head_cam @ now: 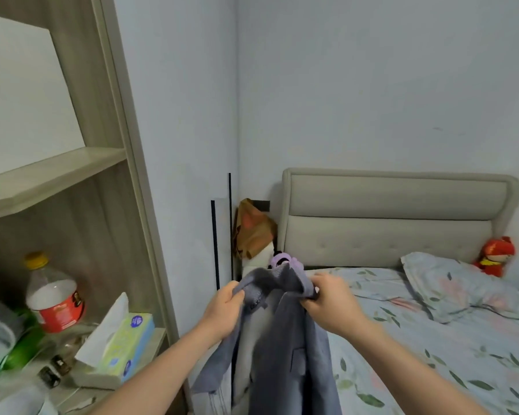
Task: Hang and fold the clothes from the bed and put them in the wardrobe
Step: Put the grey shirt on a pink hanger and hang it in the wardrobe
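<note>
A grey-blue jacket [285, 351] hangs in front of me at the lower middle, held up by its collar. My left hand [222, 313] grips the left side of the collar. My right hand [327, 301] grips the right side, fingers curled into the cloth. The jacket's pale lining shows between the open front panels. It hangs beside the left edge of the bed [432, 354], which has a floral sheet. Whether a hanger is inside the jacket is hidden.
A wooden shelf unit [72, 166] stands at the left, with a red-labelled bottle [54, 295], a tissue box [123, 345] and small items on its lower surface. A padded headboard [396, 217], a pillow [462, 286], a red doll [495, 256] and a brown bag [252, 229] lie beyond.
</note>
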Available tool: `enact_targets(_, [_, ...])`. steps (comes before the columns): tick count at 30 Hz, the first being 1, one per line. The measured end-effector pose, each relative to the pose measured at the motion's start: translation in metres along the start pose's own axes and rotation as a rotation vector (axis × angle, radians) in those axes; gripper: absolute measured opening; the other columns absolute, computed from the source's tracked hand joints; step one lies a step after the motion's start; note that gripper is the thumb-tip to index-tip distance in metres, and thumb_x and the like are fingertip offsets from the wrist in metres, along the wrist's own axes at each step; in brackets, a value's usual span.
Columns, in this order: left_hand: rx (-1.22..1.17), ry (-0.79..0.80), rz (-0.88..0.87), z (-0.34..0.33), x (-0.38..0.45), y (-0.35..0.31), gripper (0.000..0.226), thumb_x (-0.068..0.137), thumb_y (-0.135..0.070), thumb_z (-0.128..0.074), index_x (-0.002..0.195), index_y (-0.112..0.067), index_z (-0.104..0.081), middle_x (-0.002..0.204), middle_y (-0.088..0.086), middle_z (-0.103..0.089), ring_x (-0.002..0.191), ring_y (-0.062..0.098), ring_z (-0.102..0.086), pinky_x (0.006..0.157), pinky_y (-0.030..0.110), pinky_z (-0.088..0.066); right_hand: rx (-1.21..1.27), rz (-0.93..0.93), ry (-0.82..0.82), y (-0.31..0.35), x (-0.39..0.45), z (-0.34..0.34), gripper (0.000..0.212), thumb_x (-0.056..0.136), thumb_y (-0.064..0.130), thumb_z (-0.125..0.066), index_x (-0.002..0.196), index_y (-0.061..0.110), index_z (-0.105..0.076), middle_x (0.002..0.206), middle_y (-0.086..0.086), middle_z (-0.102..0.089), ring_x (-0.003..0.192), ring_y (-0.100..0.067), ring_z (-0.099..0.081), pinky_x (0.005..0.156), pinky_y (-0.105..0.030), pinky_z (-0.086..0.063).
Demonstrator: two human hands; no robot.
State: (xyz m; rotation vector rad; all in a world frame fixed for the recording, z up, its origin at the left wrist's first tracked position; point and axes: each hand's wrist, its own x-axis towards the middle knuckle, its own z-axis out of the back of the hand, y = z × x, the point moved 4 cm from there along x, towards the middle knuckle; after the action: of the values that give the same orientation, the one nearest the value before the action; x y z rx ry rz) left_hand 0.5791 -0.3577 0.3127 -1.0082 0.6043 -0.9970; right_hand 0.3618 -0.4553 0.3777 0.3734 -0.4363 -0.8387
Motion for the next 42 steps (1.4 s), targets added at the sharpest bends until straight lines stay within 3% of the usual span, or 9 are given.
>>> enact_targets(6, [-0.044,0.112,-0.123,0.004,0.023,-0.027,0.037,0.109,-0.034,-0.044,0.073,-0.034,-0.050,0.069,-0.017,-0.048,0.063,0.000,-0.044,0.064,0.019,-0.038,0.381,-0.094,0.055,0.014,0.047,-0.047,0.026,0.084,0.013,-0.076,0.063,0.004,-0.063,0.058,-0.009,-0.065,0.053,-0.018,-0.056,0.053,-0.033,-0.045])
enact_targets(9, [-0.114,0.135,-0.075,0.005,0.036,-0.015,0.018,0.105,-0.042,-0.052,0.092,-0.031,-0.058,0.087,-0.011,-0.056,0.075,0.000,-0.053,0.072,0.020,-0.044,0.573,-0.069,0.094,0.030,0.069,-0.063,0.016,0.085,-0.002,-0.070,0.071,-0.005,-0.065,0.059,-0.005,-0.064,0.059,-0.016,-0.062,0.060,-0.039,-0.056])
enact_targets(12, [-0.340,0.084,0.048,0.010,0.050,0.007,0.039,0.093,-0.056,-0.062,0.117,-0.028,-0.049,0.117,-0.003,-0.060,0.102,0.012,-0.066,0.082,0.032,-0.057,0.646,-0.026,0.165,0.038,0.096,-0.073,0.012,0.091,-0.004,-0.065,0.079,-0.005,-0.068,0.065,0.001,-0.065,0.065,-0.016,-0.066,0.065,-0.036,-0.059])
enact_targets(15, [-0.387,0.069,0.066,0.020,0.071,0.023,0.041,0.095,-0.038,-0.066,0.130,-0.037,-0.043,0.117,-0.015,-0.062,0.092,0.016,-0.070,0.066,0.028,-0.056,0.659,0.036,0.270,0.045,0.124,-0.075,0.019,0.095,-0.003,-0.060,0.078,0.002,-0.068,0.063,0.010,-0.066,0.063,-0.002,-0.065,0.060,-0.019,-0.053])
enact_targets(19, [-0.116,0.061,0.085,0.026,0.098,0.038,0.008,0.105,-0.025,-0.057,0.106,-0.028,-0.065,0.070,-0.015,-0.069,0.064,0.012,-0.062,0.065,0.033,-0.050,0.713,0.051,0.411,0.039,0.168,-0.079,0.025,0.096,0.000,-0.062,0.086,0.019,-0.075,0.079,0.006,-0.077,0.078,-0.008,-0.075,0.070,-0.019,-0.059])
enact_targets(24, [0.082,-0.071,0.177,0.028,0.130,0.059,0.018,0.104,-0.027,-0.055,0.092,-0.031,-0.067,0.087,-0.009,-0.075,0.083,-0.001,-0.067,0.070,0.013,-0.047,0.577,0.040,0.697,0.005,0.249,-0.087,0.029,0.083,0.006,-0.064,0.106,0.020,-0.074,0.107,0.000,-0.077,0.095,-0.015,-0.073,0.078,-0.026,-0.059])
enact_targets(27, [0.176,-0.111,0.264,0.029,0.147,0.074,0.019,0.103,-0.026,-0.055,0.088,-0.033,-0.064,0.084,-0.018,-0.070,0.077,-0.012,-0.060,0.064,0.006,-0.042,0.409,0.035,0.563,-0.001,0.311,-0.107,0.031,0.089,0.013,-0.070,0.118,0.022,-0.068,0.121,-0.003,-0.070,0.099,-0.014,-0.067,0.074,-0.024,-0.057])
enact_targets(33, [0.249,-0.165,0.422,0.037,0.179,0.090,0.018,0.103,-0.028,-0.053,0.102,-0.015,-0.066,0.100,-0.003,-0.074,0.098,0.017,-0.068,0.076,0.022,-0.047,0.572,0.028,0.473,0.028,0.396,-0.164,0.049,0.099,0.023,-0.064,0.146,0.020,-0.051,0.136,0.001,-0.058,0.100,-0.012,-0.063,0.076,-0.023,-0.051])
enact_targets(42, [0.297,-0.201,0.515,0.036,0.197,0.098,0.020,0.105,-0.023,-0.050,0.109,-0.014,-0.067,0.108,-0.001,-0.071,0.100,0.015,-0.063,0.081,0.024,-0.045,0.713,0.034,0.427,0.061,0.450,-0.205,0.038,0.097,0.012,-0.066,0.135,0.014,-0.059,0.125,0.000,-0.065,0.107,-0.022,-0.065,0.094,-0.035,-0.055])
